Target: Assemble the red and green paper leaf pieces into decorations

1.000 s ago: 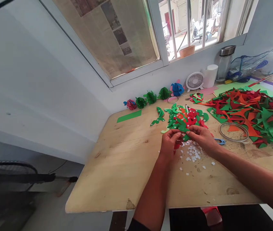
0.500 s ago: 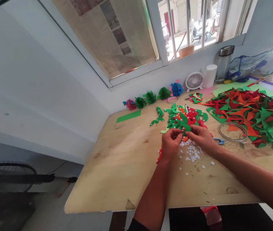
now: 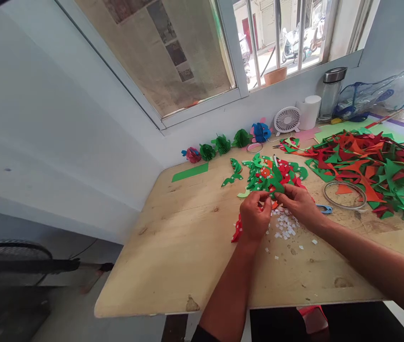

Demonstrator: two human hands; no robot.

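Observation:
Just in front of a pile of green, red and orange paper cutouts [image 3: 258,176], my two hands are close together. My right hand [image 3: 298,202] is closed in a pinch on a small green paper piece [image 3: 277,188]. Thumb and fingers bent together, my left hand [image 3: 256,214] is at the left side of that piece; what its fingertips hold is too small to make out. Small white paper squares [image 3: 285,228] lie scattered below the hands. Red cutouts [image 3: 236,230] rest beside my left wrist.
A large heap of paper scraps [image 3: 369,166] covers the right side, with a tape ring [image 3: 344,195] before it. Paper balls [image 3: 223,144], a small fan [image 3: 287,119] and a glass bottle [image 3: 332,95] stand along the wall. Blue scissors [image 3: 324,209] lie beside my right forearm.
My left hand has turned slightly and shifted a little to the right, its fingers still bent. The right hand keeps its pinch near the same place.

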